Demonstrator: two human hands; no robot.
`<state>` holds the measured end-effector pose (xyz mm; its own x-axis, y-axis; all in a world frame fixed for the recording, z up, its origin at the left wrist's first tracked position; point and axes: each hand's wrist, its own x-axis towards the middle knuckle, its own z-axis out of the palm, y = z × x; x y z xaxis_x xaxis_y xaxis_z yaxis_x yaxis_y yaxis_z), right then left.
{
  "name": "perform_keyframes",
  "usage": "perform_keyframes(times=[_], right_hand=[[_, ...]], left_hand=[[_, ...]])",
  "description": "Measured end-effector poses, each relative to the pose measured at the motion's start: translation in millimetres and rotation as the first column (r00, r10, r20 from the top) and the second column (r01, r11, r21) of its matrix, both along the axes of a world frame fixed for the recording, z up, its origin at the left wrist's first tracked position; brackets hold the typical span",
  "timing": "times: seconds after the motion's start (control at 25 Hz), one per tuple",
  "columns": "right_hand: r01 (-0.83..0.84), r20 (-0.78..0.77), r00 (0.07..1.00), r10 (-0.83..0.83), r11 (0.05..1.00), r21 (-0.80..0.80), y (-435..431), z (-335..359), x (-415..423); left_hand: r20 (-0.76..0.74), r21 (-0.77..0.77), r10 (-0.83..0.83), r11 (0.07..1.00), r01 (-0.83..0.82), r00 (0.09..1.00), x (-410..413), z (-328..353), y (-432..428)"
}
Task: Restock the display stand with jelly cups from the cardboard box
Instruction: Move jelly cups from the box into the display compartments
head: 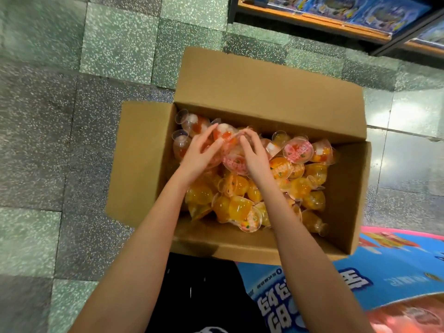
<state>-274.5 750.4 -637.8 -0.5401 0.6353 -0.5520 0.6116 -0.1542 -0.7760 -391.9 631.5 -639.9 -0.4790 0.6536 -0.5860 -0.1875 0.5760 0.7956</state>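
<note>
**Box.** The cardboard box [144, 164] stands open on the speckled tile floor [72, 116] with its flaps folded outward. It is filled with loose jelly cups [240, 207]. Orange cups fill the near half. Red and pink cups lie along the far side.

**Hands.** Both forearms reach down into the box from the near edge.
- The right hand [255, 157] grasps a pink-lidded cup [234, 162]. Its fingers are curled over the cup's far rim, and its palm lies against the cup's right side.
- The left hand [199, 155] lies just left of the same cup. Its fingers are lightly bent and reach across the red cups toward the cup's left edge. Blur prevents telling whether this hand grips the cup or only touches it.

**Position of the cup.** The pink-lidded cup sits between the two hands, on top of the pile near the box's far left corner. It is tilted so that its lid faces the camera.

**Surroundings.**
- A blue printed panel [360, 284] lies at the near right, just beside the box.
- A shelf [312, 21] holding blue packages runs along the far right.
- A black garment [204, 296] shows between the forearms.
</note>
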Motion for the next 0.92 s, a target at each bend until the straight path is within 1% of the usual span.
perform_keyframes(times=[0.24,0.36,0.48,0.52,0.6,0.64,0.76,0.92], right_hand=[[0.09,-0.062,0.994,-0.089,0.996,0.003,-37.8,38.6,34.0],[0.189,-0.091,0.978,-0.19,0.982,-0.022,-56.5,75.2,58.9],[0.32,-0.149,0.937,-0.315,0.947,0.006,-72.1,116.6,88.1],[0.366,-0.164,0.919,-0.359,0.931,0.009,-76.7,131.2,97.7],[0.465,-0.206,0.871,-0.446,0.884,0.055,-87.6,160.2,114.6],[0.515,-0.233,0.843,-0.484,0.852,0.094,-94.0,171.5,121.8],[0.651,-0.279,0.754,-0.595,0.736,0.187,-116.8,196.5,137.7],[0.812,-0.335,0.58,-0.743,0.558,0.168,-157.4,234.9,160.5]], left_hand=[[-0.094,0.036,-0.08,0.996,0.083,0.992,34.6,50.9,-26.1],[-0.139,0.074,-0.13,0.987,0.141,0.982,56.6,84.5,-35.8],[-0.204,0.06,-0.268,0.957,0.285,0.941,75.4,120.1,-33.7],[-0.209,0.079,-0.309,0.94,0.331,0.928,82.5,134.0,-32.3],[-0.205,0.145,-0.379,0.9,0.411,0.903,94.0,157.0,-31.5],[-0.227,0.18,-0.406,0.876,0.448,0.885,98.5,164.9,-30.7],[-0.282,0.289,-0.485,0.78,0.555,0.828,109.8,192.0,-31.7],[-0.31,0.402,-0.588,0.631,0.664,0.747,129.7,221.0,-41.3]])
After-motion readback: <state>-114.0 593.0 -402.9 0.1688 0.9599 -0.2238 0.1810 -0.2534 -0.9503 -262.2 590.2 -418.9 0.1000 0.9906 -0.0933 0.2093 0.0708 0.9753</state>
